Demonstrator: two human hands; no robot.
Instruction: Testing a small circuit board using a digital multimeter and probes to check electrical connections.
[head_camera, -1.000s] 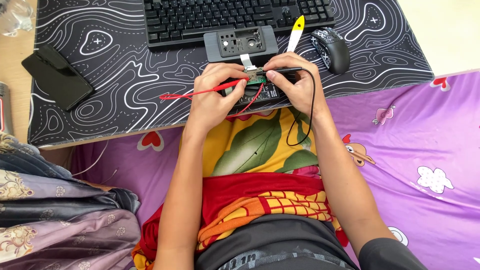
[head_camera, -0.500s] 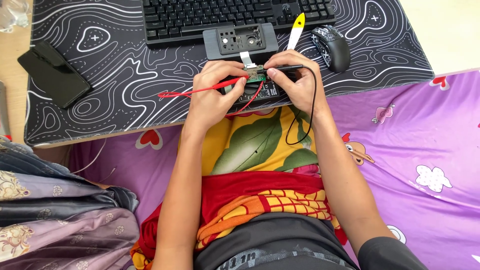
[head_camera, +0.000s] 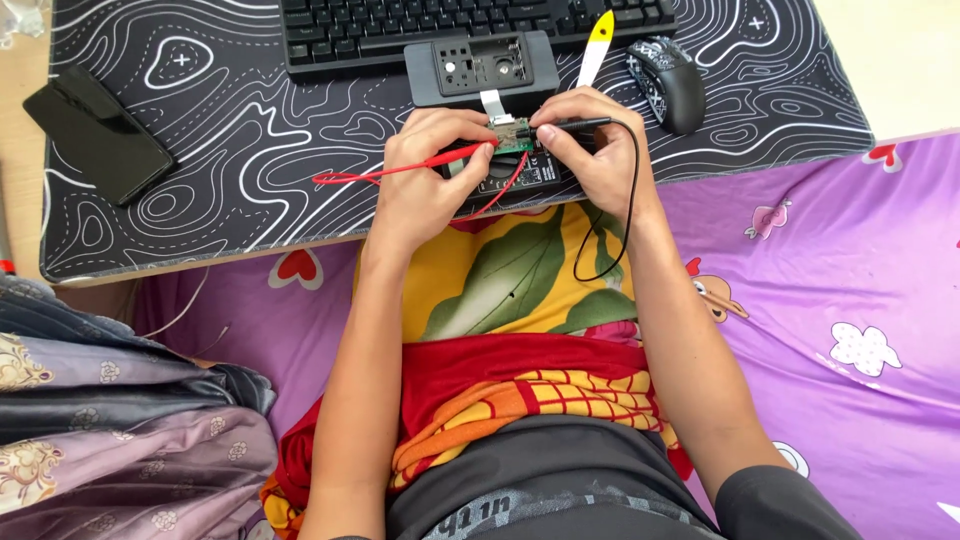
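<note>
Your left hand (head_camera: 425, 170) pinches one red probe (head_camera: 400, 167), fingers clamped on it; your right hand (head_camera: 590, 150) grips one black probe (head_camera: 575, 123) the same way. Both tips meet one small green circuit board (head_camera: 512, 135) at the desk mat's (head_camera: 250, 150) near edge, between your hands. Around it: one keyboard (head_camera: 400, 30), one mouse (head_camera: 668, 82), one phone (head_camera: 98, 132), one grey casing (head_camera: 480, 68).

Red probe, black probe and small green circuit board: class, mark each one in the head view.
red probe (head_camera: 420, 167), head view, on its red shaft by the left hand.
black probe (head_camera: 578, 123), head view, on its black handle.
green circuit board (head_camera: 513, 137), head view, on its face.
</note>
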